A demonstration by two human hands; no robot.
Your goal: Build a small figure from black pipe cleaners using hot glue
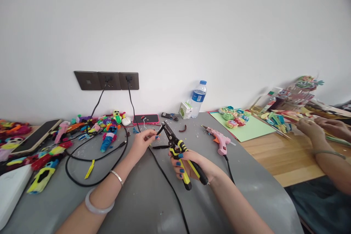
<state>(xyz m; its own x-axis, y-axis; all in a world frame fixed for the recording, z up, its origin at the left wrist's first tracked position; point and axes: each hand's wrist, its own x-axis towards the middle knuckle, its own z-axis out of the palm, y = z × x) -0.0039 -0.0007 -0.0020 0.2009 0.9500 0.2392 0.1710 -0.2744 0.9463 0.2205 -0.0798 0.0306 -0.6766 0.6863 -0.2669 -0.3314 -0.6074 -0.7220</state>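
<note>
My right hand [192,164] is wrapped round a pair of wire-stripping pliers [189,159] with yellow and black handles. The pliers point up and to the left. Between thumb and fingers, my left hand [145,142] pinches a short black piece that looks like pipe cleaner [161,129], held at the tip of the pliers' jaws. Whether the jaws touch it, I cannot tell. A second black piece [160,147] lies on the grey table [142,197] just below, and a dark red curled piece [182,128] rests beyond the pliers.
A pink glue gun [219,139] lies to the right, its cord trailing forward. Black cables [95,182] loop across the left side near colourful pipe-cleaner figures [108,139]. A phone [146,119], small box [185,110] and water bottle [198,99] stand by the wall. Another person's hands [312,131] work at right.
</note>
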